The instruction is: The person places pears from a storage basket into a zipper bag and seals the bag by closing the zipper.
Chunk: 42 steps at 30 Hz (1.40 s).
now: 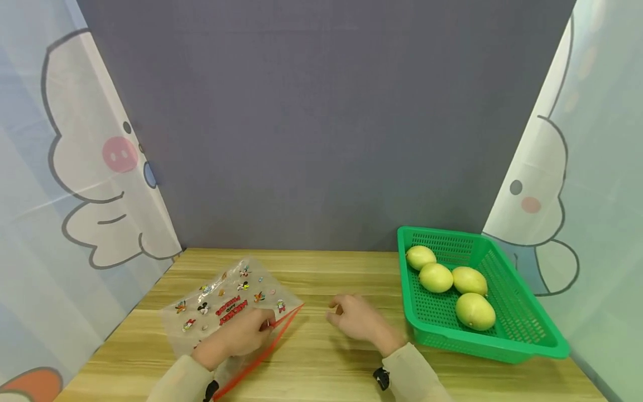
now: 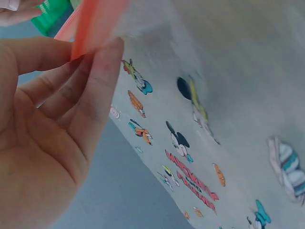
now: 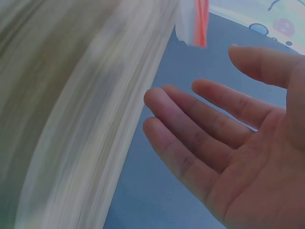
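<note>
Bag: clear plastic, cartoon-printed, at the left of the wooden surface.
Left hand: pinching the bag's red edge between thumb and fingers.
Basket: green, on the surface's right, holding 4 yellow fruits.
Right hand: fingers relaxed, thumb apart, over the surface between bag and basket.

The clear plastic bag bears the printed lettering "MICKEY AND FRIENDS". "MICKEY" and "FRIENDS" are red; the smaller word "AND" stands between them in a darker colour.
</note>
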### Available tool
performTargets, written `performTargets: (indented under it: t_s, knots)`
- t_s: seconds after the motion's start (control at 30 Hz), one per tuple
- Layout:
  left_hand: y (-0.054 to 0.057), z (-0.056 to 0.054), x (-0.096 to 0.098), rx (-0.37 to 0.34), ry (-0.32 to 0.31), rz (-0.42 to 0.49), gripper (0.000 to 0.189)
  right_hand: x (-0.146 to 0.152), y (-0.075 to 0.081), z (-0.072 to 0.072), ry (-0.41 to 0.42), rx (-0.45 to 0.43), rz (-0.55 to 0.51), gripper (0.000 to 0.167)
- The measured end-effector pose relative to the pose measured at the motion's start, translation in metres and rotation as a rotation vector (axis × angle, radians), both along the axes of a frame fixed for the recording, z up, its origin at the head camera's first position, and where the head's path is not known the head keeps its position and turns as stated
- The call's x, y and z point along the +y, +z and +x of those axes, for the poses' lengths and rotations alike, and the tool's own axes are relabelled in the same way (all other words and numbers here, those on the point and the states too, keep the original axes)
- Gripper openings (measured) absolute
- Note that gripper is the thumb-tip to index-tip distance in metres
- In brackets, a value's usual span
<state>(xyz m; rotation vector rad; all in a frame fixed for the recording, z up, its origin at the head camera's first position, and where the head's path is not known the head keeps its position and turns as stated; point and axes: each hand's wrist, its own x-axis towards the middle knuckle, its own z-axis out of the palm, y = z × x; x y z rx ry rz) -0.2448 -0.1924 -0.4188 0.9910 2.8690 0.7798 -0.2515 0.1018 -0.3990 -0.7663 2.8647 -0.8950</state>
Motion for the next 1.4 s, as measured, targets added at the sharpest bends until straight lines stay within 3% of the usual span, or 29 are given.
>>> performTargets:
  t_s: [0.13,0.27,0.57,0.93,1.27,1.4]
  knots:
    - [0.0,-0.001,0.008,-0.056,0.013,0.069,0.013,-0.003,-0.002,0.0,0.02,-0.02,-0.017,0.033]
    - [0.003,-0.001,0.015,-0.067,0.015,0.135,0.01,-0.006,-0.004,0.0,0.038,-0.007,-0.027,0.031]
    - [0.008,-0.003,0.036,-0.085,0.085,0.189,0.009,-0.013,-0.007,0.004,0.085,-0.027,-0.112,0.024]
    - [0.016,-0.006,0.062,-0.105,0.084,0.315,0.01,-0.018,-0.001,0.006,0.086,-0.154,-0.276,0.02]
    - [0.028,-0.01,0.083,-0.054,0.148,0.429,0.011,-0.017,0.007,0.007,0.084,-0.232,-0.448,0.016]
    - [0.036,-0.011,0.091,-0.041,0.164,0.488,0.011,-0.015,0.01,0.006,0.067,-0.2,-0.483,0.014]
